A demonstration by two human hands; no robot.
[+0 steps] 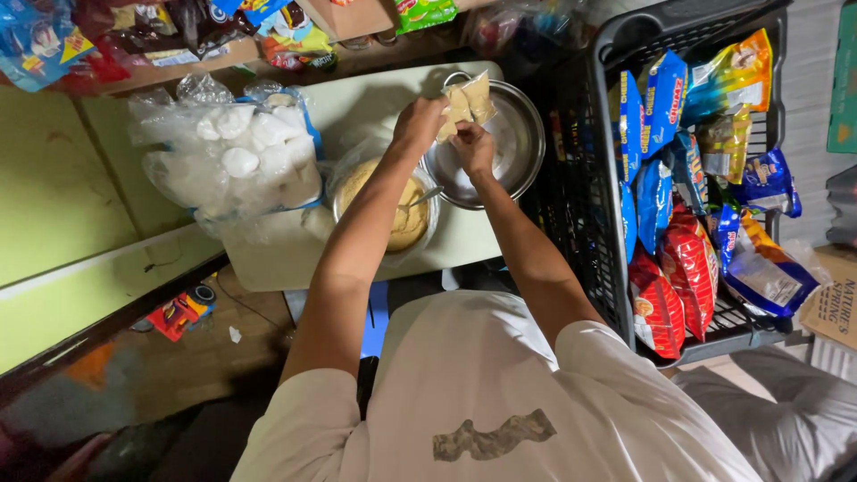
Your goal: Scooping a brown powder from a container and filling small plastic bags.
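I pinch the small clear plastic bag of tan powder with both left hand and right hand, keeping it over the round steel bowl.

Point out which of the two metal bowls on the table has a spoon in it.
The left bowl, filled with tan food and lined with clear plastic, under the left forearm. The right steel bowl looks empty.

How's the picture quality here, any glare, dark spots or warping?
Head view: glare on the steel bowl and the bag of white lumps; floor at lower left is dark; edges bow outward, fisheye style; both hands and the small packet are sharp.
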